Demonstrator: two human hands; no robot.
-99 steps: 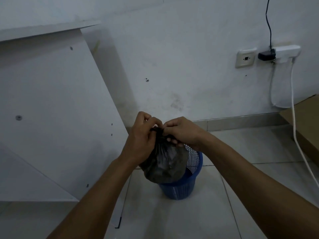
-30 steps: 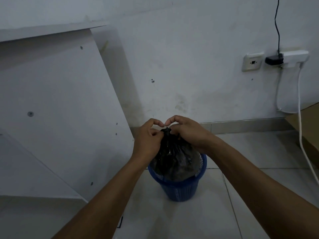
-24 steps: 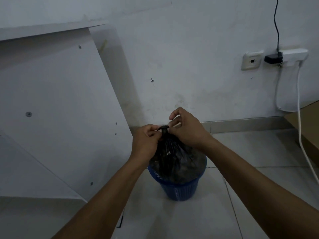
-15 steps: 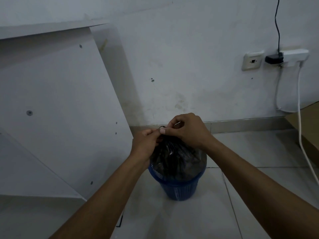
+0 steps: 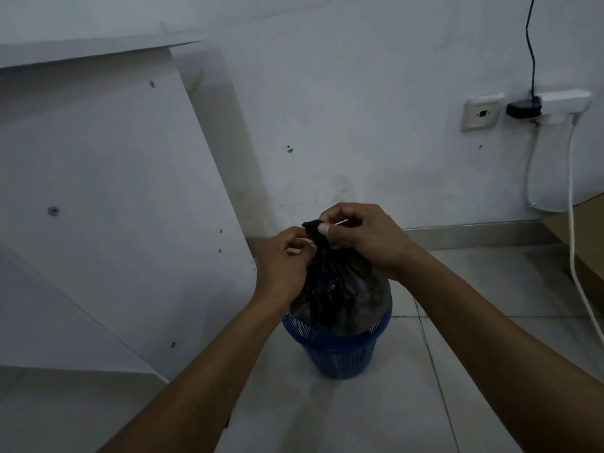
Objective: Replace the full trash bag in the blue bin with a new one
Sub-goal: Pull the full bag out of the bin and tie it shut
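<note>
A blue mesh bin (image 5: 340, 358) stands on the tiled floor close to the wall. A full black trash bag (image 5: 343, 299) sits in it, its gathered neck sticking up above the rim. My left hand (image 5: 284, 259) grips the left side of the neck just under the top. My right hand (image 5: 362, 237) pinches the bunched tip of the bag between thumb and fingers. Both hands meet right above the bin. No new bag is in view.
A white board (image 5: 108, 207) leans against the wall at the left, its lower edge near the bin. A wall socket (image 5: 482, 114) and a white power strip (image 5: 565, 103) with hanging cables (image 5: 572, 204) are at the right. A brown cardboard box (image 5: 585, 243) lies at the far right.
The bag was held partly lifted out of the bin 3.3 s ago; it now sits in it. In the last second my right hand has shifted its pinch up to the bag's tip.
</note>
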